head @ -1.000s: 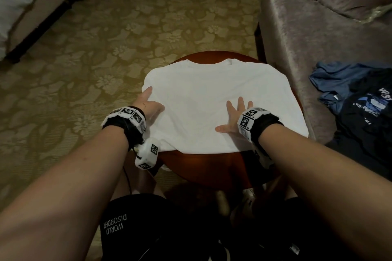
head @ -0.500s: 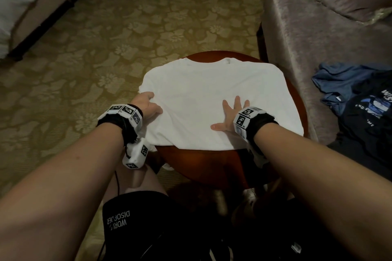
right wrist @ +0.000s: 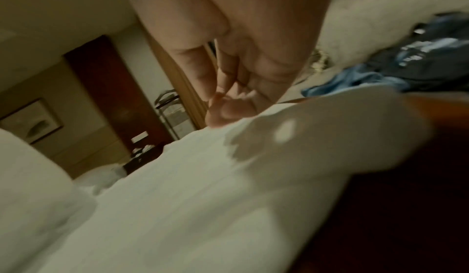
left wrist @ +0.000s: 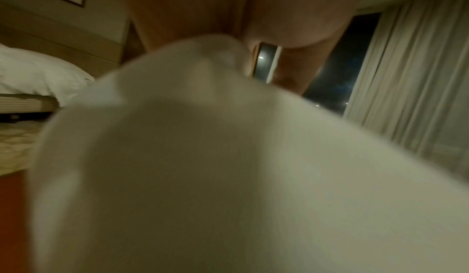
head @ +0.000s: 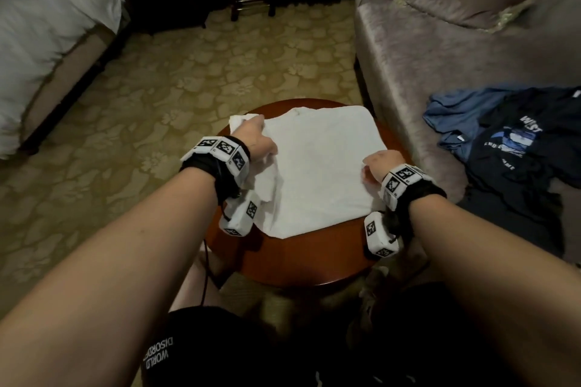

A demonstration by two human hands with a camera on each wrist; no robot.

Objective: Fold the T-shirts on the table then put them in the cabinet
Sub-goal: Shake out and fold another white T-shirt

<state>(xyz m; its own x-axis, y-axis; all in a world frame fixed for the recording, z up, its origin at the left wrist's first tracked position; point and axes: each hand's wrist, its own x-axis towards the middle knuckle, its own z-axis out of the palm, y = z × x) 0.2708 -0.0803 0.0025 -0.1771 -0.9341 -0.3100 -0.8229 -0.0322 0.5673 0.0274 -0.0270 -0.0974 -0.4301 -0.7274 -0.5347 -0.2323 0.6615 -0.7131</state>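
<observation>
A white T-shirt point(head: 320, 166) lies on a round reddish wooden table point(head: 301, 258), its sides turned in so it forms a narrow rectangle. My left hand point(head: 254, 138) is over the shirt's left side and grips a bunched fold of it; in the left wrist view the white cloth point(left wrist: 228, 157) rises up into the palm. At the shirt's right edge my right hand point(head: 375, 163) has its fingers point(right wrist: 228, 88) curled, their tips pinching the cloth point(right wrist: 203, 197). Both hands' fingertips are hidden in the head view.
A grey sofa point(head: 440, 41) stands right of the table, with a crumpled blue T-shirt point(head: 456, 116) and a dark navy printed T-shirt point(head: 518, 148) on its seat. A white bed point(head: 47, 41) is at the far left. Patterned carpet point(head: 220, 72) lies beyond the table.
The shirt was spread wide with both hands flat on it. Its left and right sides have since come inward, and both hands now curl on the cloth at its edges.
</observation>
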